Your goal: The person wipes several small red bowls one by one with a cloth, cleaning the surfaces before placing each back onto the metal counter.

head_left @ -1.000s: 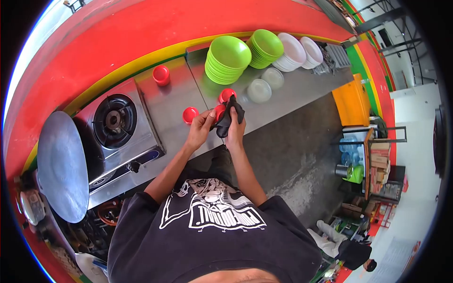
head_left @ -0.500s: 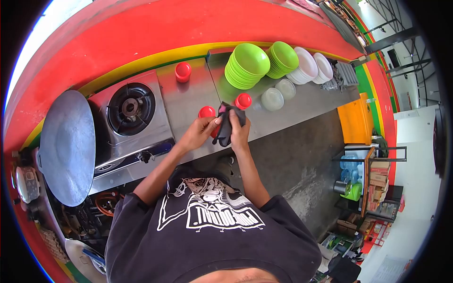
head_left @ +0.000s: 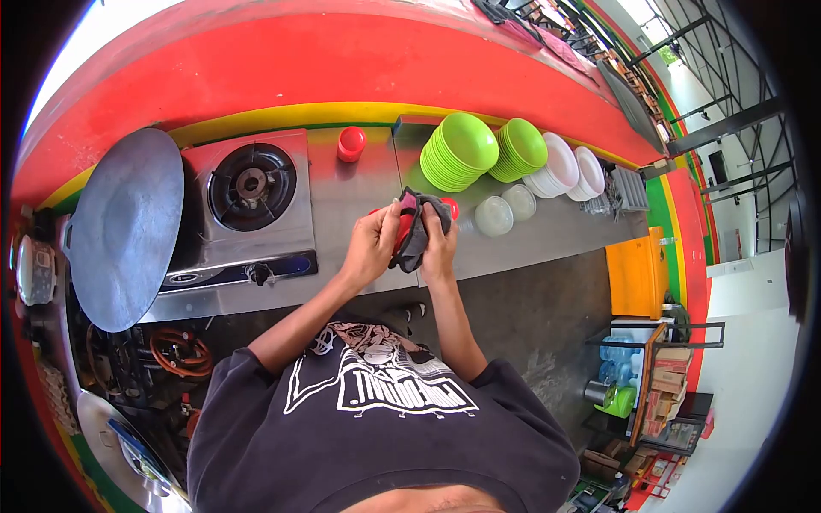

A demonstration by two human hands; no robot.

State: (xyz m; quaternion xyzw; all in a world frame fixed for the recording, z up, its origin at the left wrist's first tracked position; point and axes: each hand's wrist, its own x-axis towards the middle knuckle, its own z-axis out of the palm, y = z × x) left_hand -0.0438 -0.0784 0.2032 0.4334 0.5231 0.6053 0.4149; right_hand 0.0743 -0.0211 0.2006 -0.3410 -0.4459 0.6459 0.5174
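A dark grey cloth (head_left: 416,244) with a pink patch is bunched between my two hands above the steel counter's front edge. My right hand (head_left: 439,250) is closed around the cloth. My left hand (head_left: 371,246) is closed on a red cup (head_left: 403,231), which shows only in part beside the cloth. Behind my right hand stands another red cup (head_left: 451,208), partly covered by it. A bit of red also shows behind my left fingers, too hidden to make out. Farther back, a red cup (head_left: 351,144) stands apart on the counter (head_left: 346,197).
To the left are a gas stove (head_left: 254,184) and a large wok (head_left: 128,231). Stacked green bowls (head_left: 459,152), more green bowls (head_left: 520,150), white bowls (head_left: 554,167) and clear bowls (head_left: 494,216) stand to the right. A red wall (head_left: 282,68) runs behind the counter.
The view has tilted, so the counter sits lower in it. The cloth has turned and bunched between my hands, and my left hand has closed in nearer around the red cup.
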